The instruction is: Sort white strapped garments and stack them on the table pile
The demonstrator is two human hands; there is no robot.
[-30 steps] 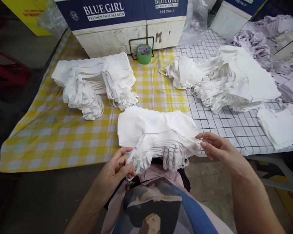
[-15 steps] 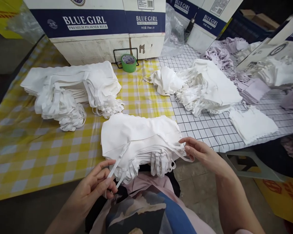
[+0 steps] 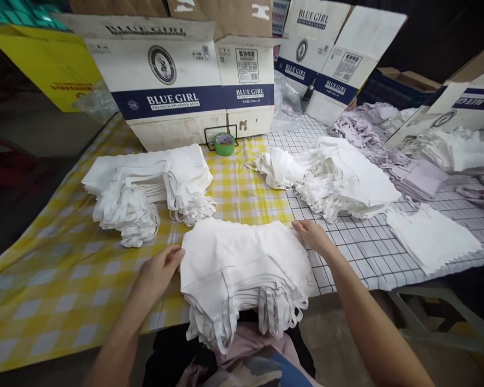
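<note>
A stack of white strappy camisoles (image 3: pixel 242 250) lies at the table's front edge, its straps hanging over toward my lap. At the stack's left side, my left hand (image 3: pixel 163 269) has thumb and fingers closed on the edge of the top camisole. My right hand (image 3: pixel 311 235) pinches its far right corner. The top camisole lies nearly flat, and the fingertips are partly hidden by the cloth. Behind to the left is another white camisole stack (image 3: pixel 149 172), with bunched straps. A third white stack (image 3: pixel 350 172) sits to the right.
A yellow checked cloth (image 3: pixel 64 279) and a white grid cloth (image 3: pixel 347 269) cover the table. At the back stand beer cartons (image 3: pixel 177 129), a green tape roll (image 3: pixel 225 144) and a screwdriver-like tool (image 3: pixel 307 97). Lilac garments (image 3: pixel 411 172) and a single white piece (image 3: pixel 433 236) lie right.
Both hands have let go of the straps and moved up to the top camisole's far edges. The straps now hang down at the front. The view has tilted upward.
</note>
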